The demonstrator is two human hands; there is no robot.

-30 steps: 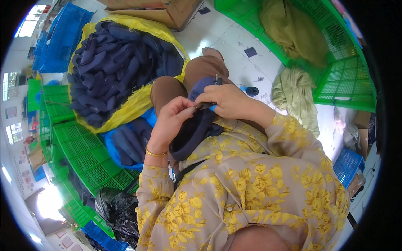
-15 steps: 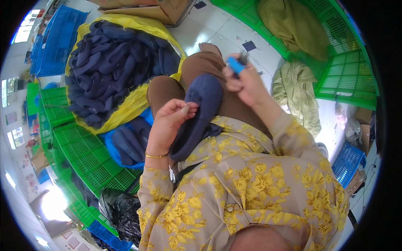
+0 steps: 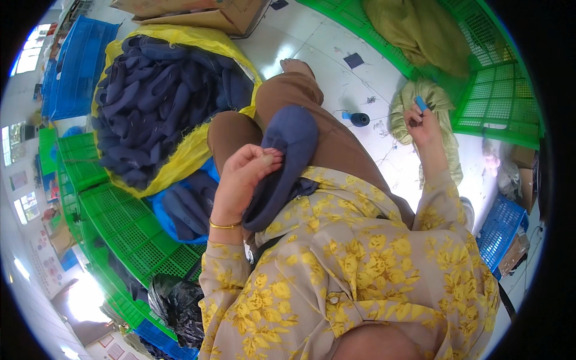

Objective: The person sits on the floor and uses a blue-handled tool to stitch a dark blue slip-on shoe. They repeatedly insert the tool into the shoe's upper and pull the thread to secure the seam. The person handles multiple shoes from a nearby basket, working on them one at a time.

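Observation:
A dark navy fabric shoe or slipper (image 3: pixel 294 129) lies lengthwise across my lap, its rounded end pointing away from me. My left hand (image 3: pixel 249 171) is closed over its opening, thumb and fingertips pinched together at the fabric; whether a thread or needle is between them is too small to see. My right hand (image 3: pixel 423 127) is held out to the right, above a pale green cloth (image 3: pixel 408 99). Its fingers curl round a small blue and dark tool (image 3: pixel 421 104), whose kind I cannot make out.
A yellow sack (image 3: pixel 237 45) full of navy shoes stands at the far left, with more in a blue bag (image 3: pixel 165 210) beside it. Green crates (image 3: pixel 117 225) flank both sides. A dark thread spool (image 3: pixel 360 119) lies on the tiles. A black plastic bag (image 3: pixel 174 300) sits near left.
My right hand has swung away from the shoe, out to the right, with the small tool in it. The spool on the floor now shows. My left hand stays on the shoe.

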